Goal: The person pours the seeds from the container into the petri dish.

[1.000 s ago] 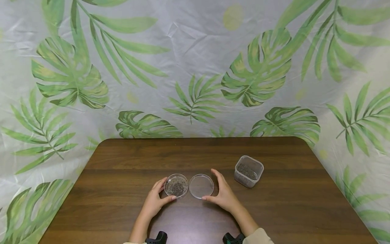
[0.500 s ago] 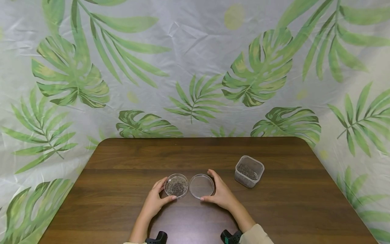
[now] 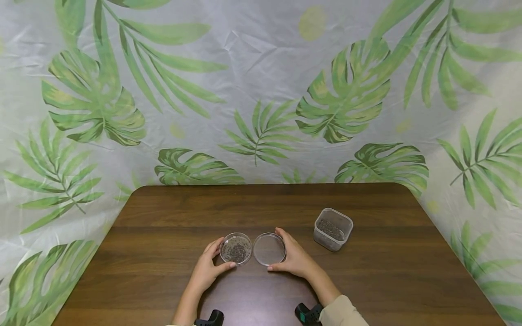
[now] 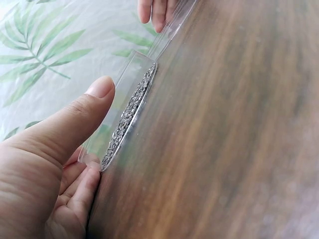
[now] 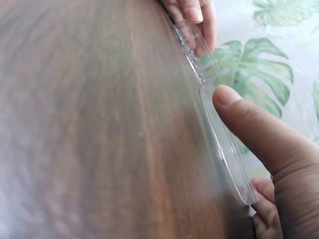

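A clear round petri dish (image 3: 248, 238) holding small dark grains (image 3: 236, 252) lies on the wooden table. My left hand (image 3: 207, 267) grips it from the left, thumb at the near edge and fingers at the far side. Right beside it lies a clear petri dish lid (image 3: 269, 249) with nothing in it. My right hand (image 3: 299, 260) holds the lid's right side between thumb and fingers. In the left wrist view the grains (image 4: 128, 114) form a thin layer along the dish's bottom. The right wrist view shows my thumb (image 5: 230, 97) against the lid's rim (image 5: 234, 164).
A square translucent plastic tub (image 3: 332, 244) partly filled with similar dark grains stands behind and right of my right hand. The brown wooden table (image 3: 261, 208) ends at a leaf-printed curtain (image 3: 261, 81).
My right hand has moved slightly left and closed in on the lid's rim. My left hand and both dish parts look to stay in place.
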A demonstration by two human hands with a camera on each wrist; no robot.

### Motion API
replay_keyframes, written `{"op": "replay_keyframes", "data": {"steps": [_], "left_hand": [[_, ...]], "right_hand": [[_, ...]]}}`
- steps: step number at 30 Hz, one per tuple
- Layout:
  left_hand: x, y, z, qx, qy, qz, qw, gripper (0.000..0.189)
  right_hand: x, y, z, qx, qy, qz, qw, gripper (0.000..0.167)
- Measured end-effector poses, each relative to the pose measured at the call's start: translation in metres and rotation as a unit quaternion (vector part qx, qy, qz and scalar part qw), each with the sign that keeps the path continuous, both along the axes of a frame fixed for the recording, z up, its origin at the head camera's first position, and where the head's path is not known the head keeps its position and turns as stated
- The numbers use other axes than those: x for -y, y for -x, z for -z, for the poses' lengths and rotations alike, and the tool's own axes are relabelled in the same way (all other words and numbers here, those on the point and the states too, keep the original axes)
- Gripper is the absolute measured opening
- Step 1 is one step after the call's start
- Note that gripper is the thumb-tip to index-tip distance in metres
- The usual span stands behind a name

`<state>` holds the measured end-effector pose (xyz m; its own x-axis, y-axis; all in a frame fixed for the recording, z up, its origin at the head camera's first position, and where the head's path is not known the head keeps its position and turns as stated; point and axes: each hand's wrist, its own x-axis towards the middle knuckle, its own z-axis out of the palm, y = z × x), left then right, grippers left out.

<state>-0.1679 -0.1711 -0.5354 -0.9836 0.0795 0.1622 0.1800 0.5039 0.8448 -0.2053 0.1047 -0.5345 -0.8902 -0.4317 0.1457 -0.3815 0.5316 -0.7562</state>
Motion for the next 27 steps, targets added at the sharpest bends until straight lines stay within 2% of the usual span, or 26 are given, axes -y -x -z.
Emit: {"op": "replay_keyframes", "data": {"steps": [13, 27], "left_hand": [[-0.0006, -0.0002, -0.0001, -0.002, -0.004, 0.002, 1.0000, 0.083], [-0.0006, -0.0003, -0.0001, 0.001, 0.004, -0.002, 1.0000, 0.083]], "right_hand": [[0.0000, 0.0022, -0.0001, -0.024, -0.053, -0.011, 0.9982, 0.110], [0.0031, -0.0003, 0.0002, -0.038, -0.065, 0.004, 0.9972, 0.108]]}}
